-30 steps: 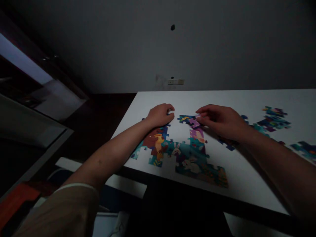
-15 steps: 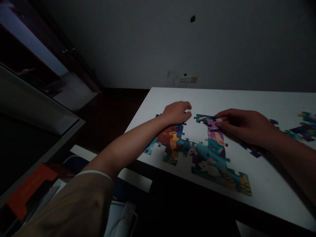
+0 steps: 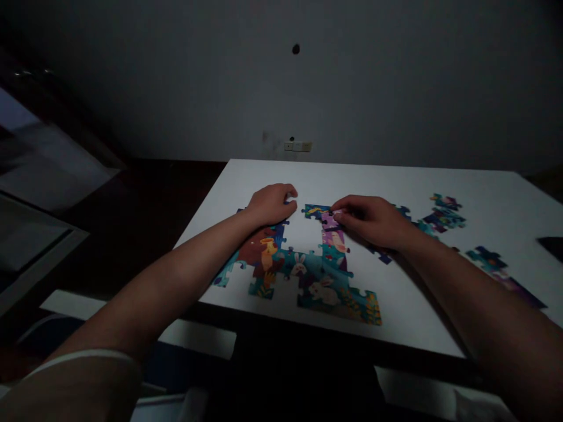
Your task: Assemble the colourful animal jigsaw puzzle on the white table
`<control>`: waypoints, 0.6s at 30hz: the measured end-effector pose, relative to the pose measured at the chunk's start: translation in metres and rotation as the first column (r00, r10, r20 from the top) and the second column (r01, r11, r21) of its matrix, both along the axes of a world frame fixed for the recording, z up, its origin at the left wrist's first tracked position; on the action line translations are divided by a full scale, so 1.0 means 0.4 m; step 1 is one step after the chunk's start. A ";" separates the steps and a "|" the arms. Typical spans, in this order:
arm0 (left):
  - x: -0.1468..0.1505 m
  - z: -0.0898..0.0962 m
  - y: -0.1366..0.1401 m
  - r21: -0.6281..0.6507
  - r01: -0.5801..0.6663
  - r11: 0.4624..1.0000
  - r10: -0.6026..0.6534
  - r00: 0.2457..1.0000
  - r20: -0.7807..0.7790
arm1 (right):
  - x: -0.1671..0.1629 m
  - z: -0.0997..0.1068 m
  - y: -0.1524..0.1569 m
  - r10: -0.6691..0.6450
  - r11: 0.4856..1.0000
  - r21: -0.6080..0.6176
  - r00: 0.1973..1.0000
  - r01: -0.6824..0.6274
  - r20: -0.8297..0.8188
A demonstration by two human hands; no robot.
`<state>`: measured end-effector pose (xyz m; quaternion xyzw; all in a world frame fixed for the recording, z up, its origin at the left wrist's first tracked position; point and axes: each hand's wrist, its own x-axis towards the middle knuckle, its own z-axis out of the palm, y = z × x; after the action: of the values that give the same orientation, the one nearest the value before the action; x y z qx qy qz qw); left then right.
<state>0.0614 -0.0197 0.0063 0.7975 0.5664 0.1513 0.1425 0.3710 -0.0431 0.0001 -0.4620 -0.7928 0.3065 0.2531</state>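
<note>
A partly joined jigsaw puzzle (image 3: 324, 291) lies on the white table, with white rabbits along its near side and a brown bear (image 3: 253, 248) at left. A gap of bare tabletop shows inside it. My left hand (image 3: 270, 203) rests on the puzzle's far left part, covering some of it; thumb and fingers are apart around nothing. At the far right corner, my right hand (image 3: 373, 219) pinches a purple puzzle piece (image 3: 329, 219) by its edge, between thumb and fingers. This piece lies against a dark blue piece (image 3: 314, 210) and the pink-purple part below.
Loose puzzle pieces (image 3: 442, 220) lie in clusters right of my right hand, with more pieces (image 3: 490, 259) beyond my forearm. A dark object (image 3: 552, 246) sits at the table's right side. White stool-like edges (image 3: 200, 338) show below the front edge. Wall sockets (image 3: 298, 146) are behind.
The view has swung to the right, so the table and both hands appear farther left and more loose pieces show. Both hands stay at the same places on the puzzle.
</note>
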 end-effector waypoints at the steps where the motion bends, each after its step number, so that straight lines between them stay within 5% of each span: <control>1: -0.001 0.000 0.001 0.003 -0.003 1.000 0.003 1.000 -0.001 | 0.000 0.001 0.000 0.003 1.000 -0.004 1.000 -0.003 0.002; 18: -0.003 0.002 0.003 0.014 -0.005 1.000 0.005 1.000 0.008 | -0.005 0.015 -0.010 0.023 1.000 -0.013 0.998 -0.022 0.053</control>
<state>0.0601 -0.0183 0.0072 0.7963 0.5670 0.1588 0.1387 0.3688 -0.0469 0.0060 -0.4626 -0.8024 0.3020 0.2255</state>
